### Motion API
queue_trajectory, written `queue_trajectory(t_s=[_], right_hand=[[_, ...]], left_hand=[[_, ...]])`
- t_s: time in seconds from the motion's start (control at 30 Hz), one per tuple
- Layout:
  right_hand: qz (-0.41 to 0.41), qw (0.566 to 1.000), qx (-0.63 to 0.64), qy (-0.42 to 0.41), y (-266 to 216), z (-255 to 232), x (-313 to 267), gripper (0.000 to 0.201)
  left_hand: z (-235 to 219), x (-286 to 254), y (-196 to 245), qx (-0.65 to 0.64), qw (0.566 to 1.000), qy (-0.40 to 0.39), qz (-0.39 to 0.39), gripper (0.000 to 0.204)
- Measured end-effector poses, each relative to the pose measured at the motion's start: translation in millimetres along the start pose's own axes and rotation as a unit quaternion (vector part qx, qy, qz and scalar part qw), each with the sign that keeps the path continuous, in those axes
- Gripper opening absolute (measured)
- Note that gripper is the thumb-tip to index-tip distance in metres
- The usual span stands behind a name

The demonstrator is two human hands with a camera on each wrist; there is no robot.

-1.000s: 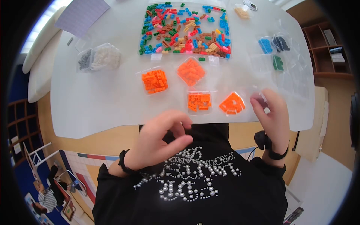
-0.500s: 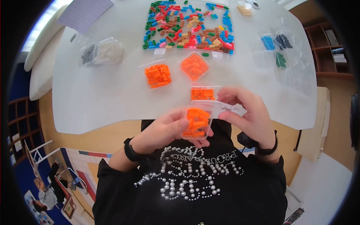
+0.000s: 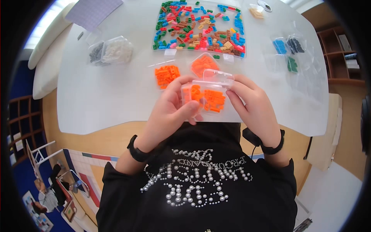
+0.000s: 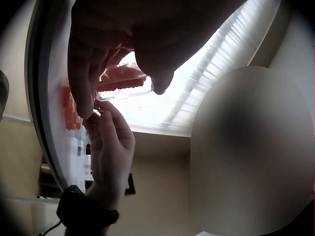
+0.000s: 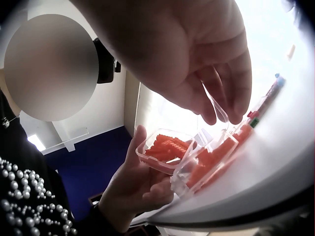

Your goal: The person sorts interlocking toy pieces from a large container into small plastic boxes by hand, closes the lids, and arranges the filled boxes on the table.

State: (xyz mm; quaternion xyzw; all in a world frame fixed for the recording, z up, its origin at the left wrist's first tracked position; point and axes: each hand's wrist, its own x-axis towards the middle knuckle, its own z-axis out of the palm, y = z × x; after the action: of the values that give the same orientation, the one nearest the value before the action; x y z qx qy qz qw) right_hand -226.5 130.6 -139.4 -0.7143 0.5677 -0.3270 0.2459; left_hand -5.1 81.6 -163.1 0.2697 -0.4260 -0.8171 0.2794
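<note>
My left hand (image 3: 172, 102) grips a clear plastic box (image 5: 166, 150) of orange toy bricks, thumb at its near side and fingers around it. The lid (image 3: 218, 76) stands raised at the box's far side. My right hand (image 3: 255, 104) pinches the lid's edge between thumb and fingers, as the right wrist view also shows. A second clear box of orange bricks (image 3: 216, 101) sits on the table right beside the held one, partly overlapped by it. Behind them are another box of orange bricks (image 3: 167, 76) and a further one (image 3: 203, 63), partly covered by the lid.
A large clear tray (image 3: 201, 49) of mixed coloured bricks lies at the back of the white table (image 3: 104, 104). Boxes with grey and whitish pieces (image 3: 118, 50) stand at left. Small boxes with blue (image 3: 279, 46), black and green pieces (image 3: 292, 65) are at right.
My left hand has taken the rightmost orange box from the table and carried it left, then up over the table edge beside the second box. My right hand came left and now pinches the lid.
</note>
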Motion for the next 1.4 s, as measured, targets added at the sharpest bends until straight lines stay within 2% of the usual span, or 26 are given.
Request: queue_trajectory(t_s=[0.07,0.2,0.27,0.3,0.37,0.5,0.57,0.6,0.67,0.87,1.0,1.07,1.1,1.17,1.2,1.27,1.4], right_hand=[[-0.006,0.999,-0.029,0.033,-6,2,-1,0.016],[0.021,0.999,-0.016,0.022,-10,3,-6,0.02],[0.011,0.999,-0.011,0.047,-11,6,-8,0.017],[0.012,0.999,-0.011,0.048,-11,6,-10,0.017],[0.031,0.999,-0.008,0.044,-11,5,-12,0.019],[0.042,0.998,-0.017,0.039,-7,7,-13,0.021],[0.031,0.998,0.011,0.052,-9,10,-12,0.023],[0.031,0.998,0.011,0.053,-9,10,-13,0.023],[0.05,0.998,0.011,0.045,-10,11,-14,0.023],[0.035,0.998,0.004,0.05,-7,10,-15,0.024],[0.035,0.998,0.007,0.05,-6,12,-13,0.024],[0.025,0.998,0.0,0.052,-4,12,-13,0.024],[0.026,0.998,0.0,0.052,-4,12,-13,0.024],[0.022,0.999,0.001,0.045,-3,11,-13,0.024],[0.022,0.999,0.001,0.045,-2,11,-13,0.024],[0.015,0.999,-0.008,0.041,1,10,-13,0.024],[0.012,0.999,0.012,0.034,2,7,-8,0.024]], left_hand=[[5,1,2,0.209,0.973,0.071,0.068,0.054],[4,8,-7,0.252,0.958,0.085,0.105,0.068],[3,11,-12,0.332,0.925,0.094,0.156,0.074],[3,12,-13,0.333,0.925,0.093,0.156,0.074],[2,13,-14,0.424,0.88,0.094,0.194,0.076],[8,10,-11,0.477,0.853,0.087,0.192,0.077],[7,9,-12,0.545,0.795,0.085,0.252,0.077],[7,8,-11,0.546,0.795,0.085,0.252,0.077],[9,6,-8,0.583,0.766,0.074,0.263,0.074],[12,7,-4,0.617,0.734,0.057,0.277,0.071],[8,10,-9,0.609,0.74,0.076,0.277,0.077],[7,9,-10,0.573,0.768,0.089,0.272,0.077],[8,8,-9,0.573,0.769,0.088,0.271,0.077],[11,5,-4,0.528,0.819,0.104,0.198,0.071],[7,5,-7,0.528,0.819,0.104,0.198,0.071],[-1,5,-14,0.388,0.899,0.112,0.167,0.07],[-1,3,-8,0.326,0.928,0.103,0.15,0.069]])
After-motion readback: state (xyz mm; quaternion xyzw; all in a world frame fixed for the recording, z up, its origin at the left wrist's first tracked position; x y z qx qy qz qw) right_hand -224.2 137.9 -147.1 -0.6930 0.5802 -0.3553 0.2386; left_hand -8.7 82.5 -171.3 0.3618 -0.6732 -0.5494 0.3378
